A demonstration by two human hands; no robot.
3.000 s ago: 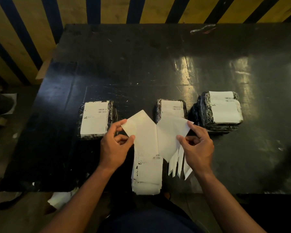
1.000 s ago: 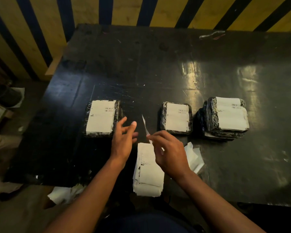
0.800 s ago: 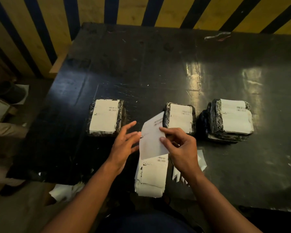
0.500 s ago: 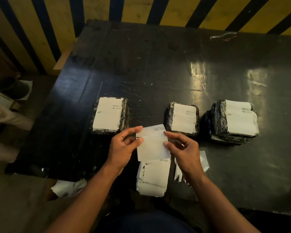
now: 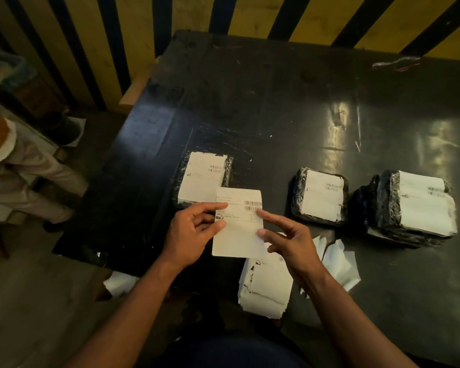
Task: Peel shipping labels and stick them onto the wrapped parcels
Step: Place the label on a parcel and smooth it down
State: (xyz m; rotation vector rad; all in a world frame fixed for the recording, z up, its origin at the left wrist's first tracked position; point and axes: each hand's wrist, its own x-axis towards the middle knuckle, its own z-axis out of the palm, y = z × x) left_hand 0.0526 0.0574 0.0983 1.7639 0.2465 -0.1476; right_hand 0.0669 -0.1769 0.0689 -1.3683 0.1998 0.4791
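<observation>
I hold one white shipping label point(image 5: 238, 229), printed side up, above the table's near edge. My left hand point(image 5: 193, 233) pinches its left edge between thumb and fingers. My right hand point(image 5: 290, 243) touches its right edge with thumb and forefinger. Under my right hand a stack of labels point(image 5: 264, 288) lies at the table's front edge. Three black wrapped parcels lie in a row beyond, each with a white label on top: the left parcel point(image 5: 203, 179), partly behind the held label, the middle parcel point(image 5: 319, 198), and the right parcel point(image 5: 414, 205), which is a pile.
Peeled backing scraps point(image 5: 340, 261) lie right of the label stack. More paper point(image 5: 120, 281) lies on the floor by the black table point(image 5: 276, 102). A person in light trousers point(image 5: 24, 176) stands at far left. A yellow and black striped wall point(image 5: 117, 35) runs behind.
Three seconds ago both hands pulled a label from its backing. My right hand then dropped the backing and lifted a new label off the stack; both hands now hold it further left, by the left parcel.
</observation>
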